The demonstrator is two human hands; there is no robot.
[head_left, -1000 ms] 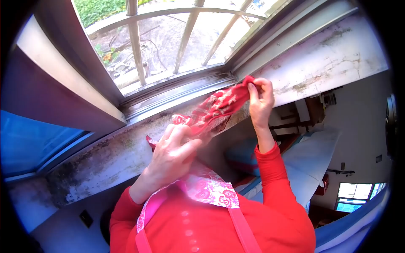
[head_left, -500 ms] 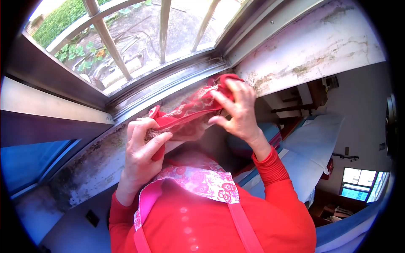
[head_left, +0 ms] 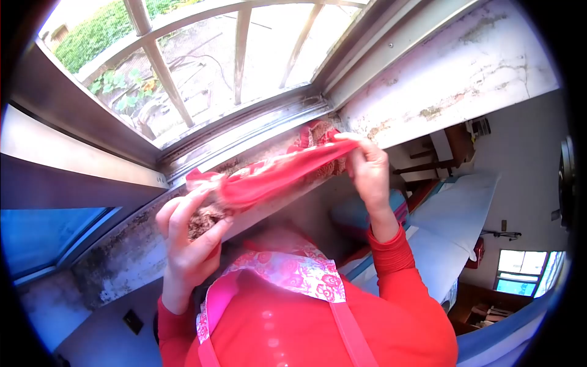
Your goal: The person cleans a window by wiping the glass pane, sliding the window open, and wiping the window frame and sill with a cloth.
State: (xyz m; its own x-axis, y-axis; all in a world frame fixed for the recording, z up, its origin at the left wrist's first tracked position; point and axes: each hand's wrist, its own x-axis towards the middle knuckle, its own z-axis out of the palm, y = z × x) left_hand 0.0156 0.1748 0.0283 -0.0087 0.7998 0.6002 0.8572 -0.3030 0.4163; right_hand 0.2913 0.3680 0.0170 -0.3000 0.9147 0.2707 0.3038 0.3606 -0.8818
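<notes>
A red cloth (head_left: 284,178) with a rough, fuzzy brownish side is stretched between my two hands over the window sill. My left hand (head_left: 189,241) grips its left end, thumb and fingers closed around a brownish bunch. At the other end, my right hand (head_left: 369,177) pinches the red edge and pulls it taut. Part of the cloth, red and brown, lies bunched behind near the corner of the window frame (head_left: 244,131). What kind of cloth it is I cannot make out.
Metal bars (head_left: 239,58) stand across the window, with plants outside. A window sash (head_left: 79,156) opens inward at the left. The wall (head_left: 465,67) and sill are stained. To the right below are a bed with a pale blue cover (head_left: 452,214) and a rolled bundle (head_left: 367,211).
My right hand has moved right and slightly down, its spread fingers now closed on the cloth's edge. My left hand has shifted left and down. The red cloth is pulled straighter between them.
</notes>
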